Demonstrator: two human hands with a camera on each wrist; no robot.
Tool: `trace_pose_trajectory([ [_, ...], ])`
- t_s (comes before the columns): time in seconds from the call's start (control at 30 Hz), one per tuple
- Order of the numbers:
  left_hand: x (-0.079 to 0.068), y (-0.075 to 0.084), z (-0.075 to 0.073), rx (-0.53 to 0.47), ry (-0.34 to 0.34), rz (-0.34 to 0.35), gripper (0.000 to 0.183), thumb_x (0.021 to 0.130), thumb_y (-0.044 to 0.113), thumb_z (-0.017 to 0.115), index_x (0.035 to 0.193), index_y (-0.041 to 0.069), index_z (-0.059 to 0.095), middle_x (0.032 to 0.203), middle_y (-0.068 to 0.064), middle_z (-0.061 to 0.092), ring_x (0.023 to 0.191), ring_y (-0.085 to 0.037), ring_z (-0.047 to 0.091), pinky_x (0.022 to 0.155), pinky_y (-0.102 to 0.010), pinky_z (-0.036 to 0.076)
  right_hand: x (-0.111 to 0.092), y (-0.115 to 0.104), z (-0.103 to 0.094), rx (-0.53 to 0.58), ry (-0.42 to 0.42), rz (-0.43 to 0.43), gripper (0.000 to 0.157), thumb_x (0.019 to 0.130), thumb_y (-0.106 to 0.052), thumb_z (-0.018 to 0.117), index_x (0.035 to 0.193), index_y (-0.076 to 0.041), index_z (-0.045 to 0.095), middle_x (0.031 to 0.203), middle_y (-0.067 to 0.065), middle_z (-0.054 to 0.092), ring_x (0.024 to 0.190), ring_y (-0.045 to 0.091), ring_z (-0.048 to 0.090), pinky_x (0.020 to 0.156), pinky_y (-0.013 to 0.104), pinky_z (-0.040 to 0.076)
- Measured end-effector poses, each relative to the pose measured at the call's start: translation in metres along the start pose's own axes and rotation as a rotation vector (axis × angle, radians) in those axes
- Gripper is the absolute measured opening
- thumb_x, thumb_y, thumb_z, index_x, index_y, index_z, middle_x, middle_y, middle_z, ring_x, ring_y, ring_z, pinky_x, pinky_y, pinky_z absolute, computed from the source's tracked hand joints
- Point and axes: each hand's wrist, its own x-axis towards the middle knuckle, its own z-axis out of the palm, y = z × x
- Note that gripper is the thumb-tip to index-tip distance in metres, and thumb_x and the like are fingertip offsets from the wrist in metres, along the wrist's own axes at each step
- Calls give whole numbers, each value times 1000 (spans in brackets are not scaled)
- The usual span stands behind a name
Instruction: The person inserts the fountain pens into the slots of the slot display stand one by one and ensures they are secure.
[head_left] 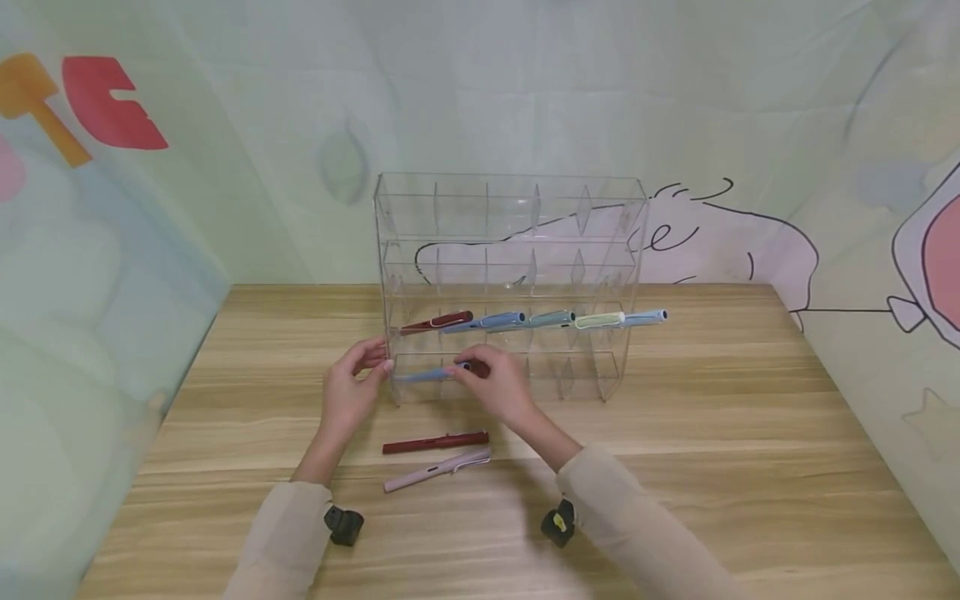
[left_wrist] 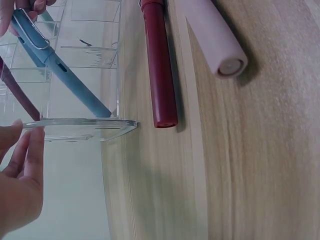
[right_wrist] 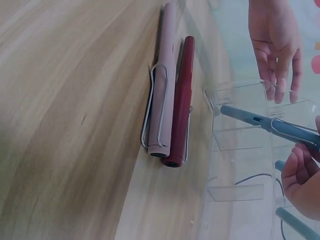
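A clear acrylic pen rack (head_left: 517,242) stands upright on the table. My right hand (head_left: 497,383) pinches the capped end of a blue pen (head_left: 427,375), which lies slanted in the lowest tier's left part. In the left wrist view the blue pen (left_wrist: 75,85) shows its metal clip, and its far end is down by the side panel. My left hand (head_left: 352,387) holds the rack's left side edge between thumb and fingers. Nearer me on the table lie a dark red pen (head_left: 435,443) and a pink pen (head_left: 438,468), side by side.
One tier up, the rack bears a dark red pen (head_left: 450,319), another blue pen (head_left: 498,320), a grey-green pen (head_left: 551,318), a pale green pen (head_left: 600,320) and a light blue pen (head_left: 647,317). A printed cloth (head_left: 285,167) hangs behind the wooden table (head_left: 712,400).
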Motion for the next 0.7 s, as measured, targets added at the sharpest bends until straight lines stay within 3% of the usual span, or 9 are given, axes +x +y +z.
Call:
trace_pose_trajectory([
  [0.23, 0, 0, 0, -3, 2, -7, 30, 86, -2, 60, 116, -1, 57, 106, -17, 62, 96, -26, 59, 81, -26, 52, 0, 3, 4, 24, -14, -16, 18, 81, -19, 69, 89, -3, 68, 83, 5, 66, 66, 10, 54, 56, 18, 48],
  [0.5, 1, 0, 1, 1, -1, -8, 30, 86, -1, 60, 116, 0, 57, 107, -17, 62, 96, -25, 59, 81, -25, 52, -2, 6, -2, 52, -72, -1, 26, 81, -17, 70, 98, 1, 65, 84, 7, 64, 69, 12, 55, 59, 19, 49],
  [0.7, 1, -1, 1, 1, -2, -2, 30, 86, 0, 59, 117, -1, 57, 107, -17, 62, 96, -25, 59, 82, -28, 52, -4, 10, -10, 57, -80, -92, 25, 78, -5, 71, 100, 2, 63, 77, 5, 58, 66, 12, 52, 56, 20, 49],
])
